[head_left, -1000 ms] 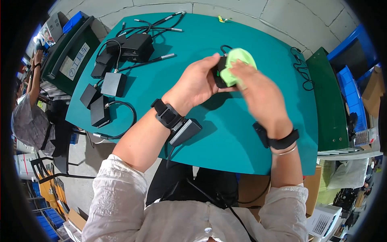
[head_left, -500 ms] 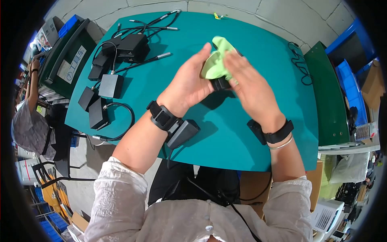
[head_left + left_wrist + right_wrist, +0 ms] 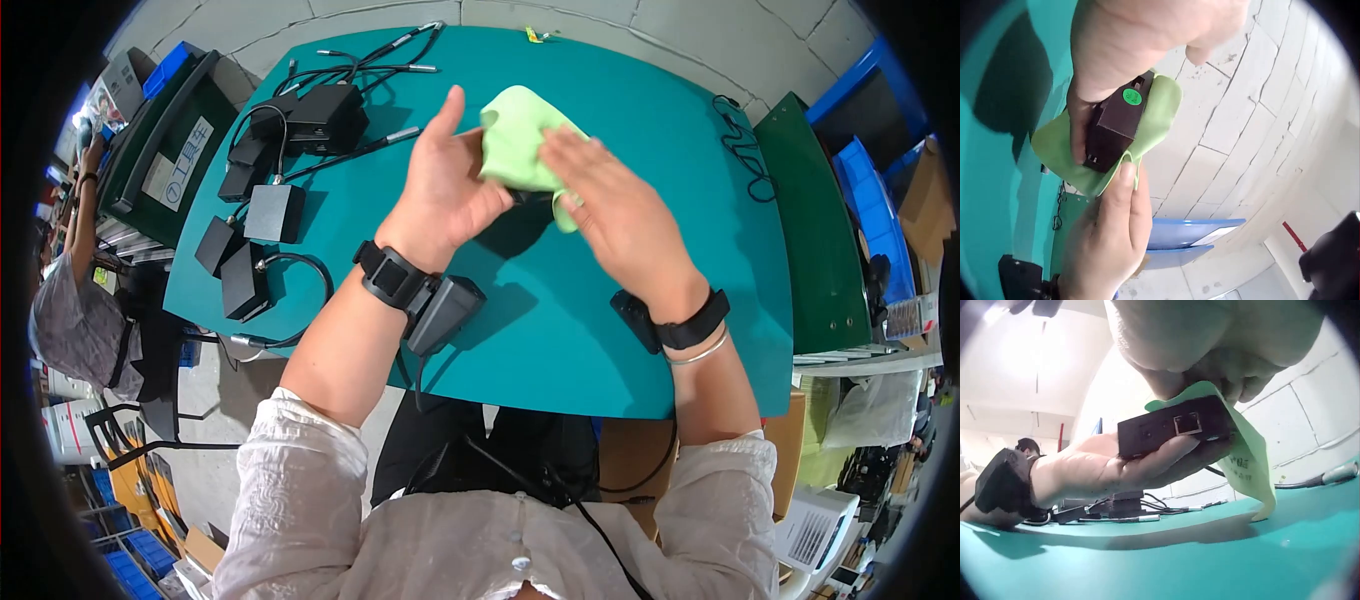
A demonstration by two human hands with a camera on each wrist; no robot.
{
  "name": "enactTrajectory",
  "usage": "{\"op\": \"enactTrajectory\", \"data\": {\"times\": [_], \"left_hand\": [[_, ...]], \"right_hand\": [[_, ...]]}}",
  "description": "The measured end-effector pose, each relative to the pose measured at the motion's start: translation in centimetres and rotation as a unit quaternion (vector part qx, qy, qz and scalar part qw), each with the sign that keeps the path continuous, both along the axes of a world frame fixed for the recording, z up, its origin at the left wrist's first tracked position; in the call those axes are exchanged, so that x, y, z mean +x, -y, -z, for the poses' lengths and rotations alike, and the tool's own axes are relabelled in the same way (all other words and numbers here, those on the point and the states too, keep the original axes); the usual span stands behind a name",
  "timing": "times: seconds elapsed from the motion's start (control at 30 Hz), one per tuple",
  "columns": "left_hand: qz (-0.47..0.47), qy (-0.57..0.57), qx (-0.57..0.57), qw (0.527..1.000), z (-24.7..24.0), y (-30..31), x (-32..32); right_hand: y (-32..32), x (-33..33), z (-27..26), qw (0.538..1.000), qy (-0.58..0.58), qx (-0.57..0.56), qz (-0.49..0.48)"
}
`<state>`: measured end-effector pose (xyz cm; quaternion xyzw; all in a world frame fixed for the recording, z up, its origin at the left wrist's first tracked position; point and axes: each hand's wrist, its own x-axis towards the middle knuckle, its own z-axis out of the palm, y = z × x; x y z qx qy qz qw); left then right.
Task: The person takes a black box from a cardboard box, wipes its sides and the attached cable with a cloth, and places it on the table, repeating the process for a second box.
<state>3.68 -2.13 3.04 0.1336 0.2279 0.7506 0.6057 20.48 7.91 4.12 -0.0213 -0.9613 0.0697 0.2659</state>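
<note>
Noted at the far left a seated person [image 3: 70, 300], then a dark green case [image 3: 170, 150], lid down, white label on top, contents hidden. Just above it, blue bins [image 3: 165, 65], too small to tell the contents. Further right, on the teal table [image 3: 600, 340], counted several black units [image 3: 275, 210] trailing tangled cables [image 3: 370, 65], all well apart from the hands.

Mid-table, raised off the surface: left hand [image 3: 445, 190], thumb up, fingers curled beneath a small black box [image 3: 1113, 128] and gripping it. Saw a round green sticker [image 3: 1132, 96] on one face and a port [image 3: 1186, 424] on an end face. Draped over the box, a green cloth [image 3: 515, 140], hiding nearly all of it from the head camera. Just right of that, right hand [image 3: 610, 215], fingers laid over the cloth, thumb pressing from the other side, pinching the cloth against the box.

Further right on the table, a loose black cable [image 3: 745, 150]. Past the table edge, a green panel [image 3: 810, 230] and blue crates [image 3: 875, 230]; could not make out the contents.
</note>
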Motion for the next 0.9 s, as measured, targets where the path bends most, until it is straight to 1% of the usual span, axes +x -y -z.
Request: {"op": "enactTrajectory", "data": {"times": [0.03, 0.07, 0.13, 0.17, 0.23, 0.27, 0.33, 0.37, 0.4, 0.43, 0.47, 0.5, 0.53, 0.57, 0.6, 0.67, 0.73, 0.77, 0.83, 0.87, 0.9], "left_hand": [[0.000, -0.004, -0.002, 1.000, 0.0, 0.1, -0.3], [0.000, -0.008, -0.004, 1.000, 0.1, 0.2, -0.4], [0.010, -0.026, -0.014, 1.000, 0.6, 0.0, -0.2], [0.022, -0.045, -0.024, 0.998, 0.8, -0.3, 0.0], [0.034, -0.048, -0.030, 0.998, 0.9, -0.5, 0.5], [0.045, -0.051, -0.038, 0.997, 1.0, -0.5, 0.9], [0.059, -0.056, -0.047, 0.996, 0.9, -0.6, 1.5], [0.083, -0.052, -0.004, 0.995, 0.6, -0.7, 1.7], [0.106, -0.048, 0.039, 0.992, 0.4, -0.7, 1.8], [0.133, -0.063, 0.047, 0.988, 0.3, -0.5, 1.4], [0.133, -0.063, 0.047, 0.988, 0.1, -0.4, 1.4], [0.086, -0.084, 0.031, 0.992, -0.3, -0.2, 1.5], [0.039, -0.104, 0.016, 0.994, -0.5, 0.0, 1.4], [0.044, -0.026, 0.032, 0.998, -0.4, 0.1, 0.7], [0.041, -0.024, 0.033, 0.998, -0.5, 0.1, 0.4], [0.007, 0.017, 0.018, 1.000, -0.9, 0.3, 0.0], [-0.019, 0.020, 0.018, 0.999, -0.9, 0.4, -0.1], [-0.015, 0.038, 0.027, 0.999, -0.7, 0.3, -0.3], [-0.010, 0.056, 0.039, 0.998, -0.6, 0.2, -0.5], [-0.003, 0.062, 0.041, 0.997, -0.6, 0.2, -0.6], [0.005, 0.068, 0.043, 0.997, -0.7, 0.1, -0.7]], "right_hand": [[0.6, -0.1, -0.1, 0.999, 0.014, -0.001, -0.041], [0.9, -0.3, -0.1, 0.999, 0.014, -0.001, -0.042], [1.3, -0.4, -0.2, 0.995, 0.016, -0.010, -0.093], [1.2, -0.4, -0.2, 0.996, 0.017, -0.010, -0.092], [0.6, -0.4, -0.1, 0.994, 0.023, -0.053, -0.090], [0.1, -0.4, 0.1, 0.994, 0.024, -0.054, -0.089], [-1.2, -0.3, 0.7, 0.996, -0.014, -0.075, -0.037], [-1.5, -0.1, 0.7, 0.996, -0.036, -0.079, 0.000], [-2.0, 0.2, 0.7, 0.996, -0.037, -0.079, 0.002], [-2.6, 0.6, 0.7, 0.984, -0.042, -0.160, 0.058], [-3.3, 1.1, 0.7, 0.963, -0.047, -0.240, 0.113], [-4.1, 1.5, 0.5, 0.963, -0.047, -0.239, 0.112], [-5.1, 2.0, 0.4, 0.949, -0.095, -0.244, 0.178], [-5.9, 2.5, 0.3, 0.928, -0.141, -0.246, 0.241], [-6.6, 3.1, -0.2, 0.923, -0.168, -0.188, 0.291], [-9.8, 5.1, 0.2, 0.907, -0.208, -0.141, 0.338], [-11.7, 7.1, -0.2, 0.873, -0.158, -0.131, 0.442], [-12.6, 7.8, 0.1, 0.875, -0.157, -0.129, 0.439], [-14.0, 8.7, 1.4, 0.837, -0.122, -0.090, 0.525], [-14.0, 8.5, 1.6, 0.838, -0.122, -0.089, 0.525], [-13.9, 8.2, 1.9, 0.851, -0.139, -0.043, 0.504]]}}
